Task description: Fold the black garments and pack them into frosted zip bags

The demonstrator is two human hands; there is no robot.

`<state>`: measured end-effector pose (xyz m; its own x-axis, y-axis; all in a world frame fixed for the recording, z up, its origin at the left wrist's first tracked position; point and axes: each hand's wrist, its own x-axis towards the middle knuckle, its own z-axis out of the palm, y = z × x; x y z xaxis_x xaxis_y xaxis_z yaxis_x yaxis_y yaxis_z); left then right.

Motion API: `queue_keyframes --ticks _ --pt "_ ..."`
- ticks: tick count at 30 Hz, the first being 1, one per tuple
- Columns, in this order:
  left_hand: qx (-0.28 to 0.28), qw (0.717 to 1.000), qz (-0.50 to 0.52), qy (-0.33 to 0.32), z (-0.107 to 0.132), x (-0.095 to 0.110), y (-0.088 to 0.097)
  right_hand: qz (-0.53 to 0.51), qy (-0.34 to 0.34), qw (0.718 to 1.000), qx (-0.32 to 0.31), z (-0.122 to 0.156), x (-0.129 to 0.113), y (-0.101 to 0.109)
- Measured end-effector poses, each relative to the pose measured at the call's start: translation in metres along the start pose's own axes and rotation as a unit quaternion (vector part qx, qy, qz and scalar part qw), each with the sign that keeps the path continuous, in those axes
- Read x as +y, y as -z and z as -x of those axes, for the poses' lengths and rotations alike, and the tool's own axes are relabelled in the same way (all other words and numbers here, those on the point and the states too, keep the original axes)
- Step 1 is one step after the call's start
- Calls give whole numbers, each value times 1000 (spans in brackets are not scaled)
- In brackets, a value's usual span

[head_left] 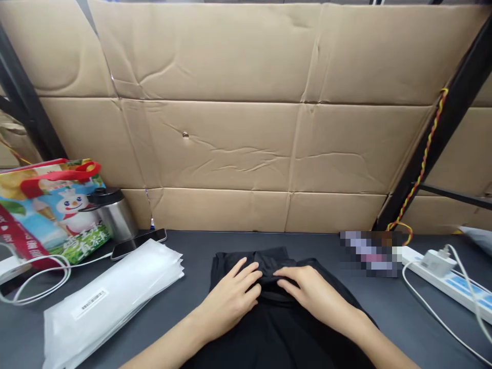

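Observation:
A black garment lies partly folded on the dark table, running down to the bottom edge of the view. Its exact kind cannot be made out. My left hand rests on the folded part with its fingers spread over the cloth. To its right, my right hand pinches a raised fold of the black cloth between thumb and fingers. A dark gap in the fabric shows between the two hands. The far end of the garment forms a flat folded layer beyond my fingertips.
Stacked white plastic bags lie at left, near a phone, a steel jug and a colourful carrier bag. At right is a white power strip with cables. A cardboard wall closes off the back.

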<state>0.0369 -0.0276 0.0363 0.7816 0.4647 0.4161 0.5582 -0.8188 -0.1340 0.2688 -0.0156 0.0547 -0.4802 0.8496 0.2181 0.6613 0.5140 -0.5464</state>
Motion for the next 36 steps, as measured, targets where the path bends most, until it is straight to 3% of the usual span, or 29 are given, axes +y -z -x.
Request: queue_keyframes --ticks 6,12,16,19,23,25,27,29,32,36 --pt "44 998 -26 25 -5 -21 11 -154 -57 982 89 -25 9 15" --pt "58 994 -7 88 9 -55 28 -183 -97 967 147 -42 13 17" --pt "71 983 36 163 27 -80 20 -187 -157 959 146 -37 32 12" --pt "62 975 52 206 38 -90 11 -117 -179 965 153 -25 40 10" --pt "59 972 71 217 38 -69 15 19 -64 987 147 -15 22 5" --pt "9 980 94 177 35 -47 23 51 14 995 85 -15 9 -2" --pt "-63 984 111 125 34 -28 29 88 51 994 31 -17 0 -12" --pt "-103 984 105 97 36 -18 30 116 48 992 15 -20 -3 -22" --pt "-100 987 66 105 45 -24 23 106 23 993 43 -24 -1 -27" --pt "-85 990 38 103 55 -43 17 42 -26 990 135 -19 9 -8"
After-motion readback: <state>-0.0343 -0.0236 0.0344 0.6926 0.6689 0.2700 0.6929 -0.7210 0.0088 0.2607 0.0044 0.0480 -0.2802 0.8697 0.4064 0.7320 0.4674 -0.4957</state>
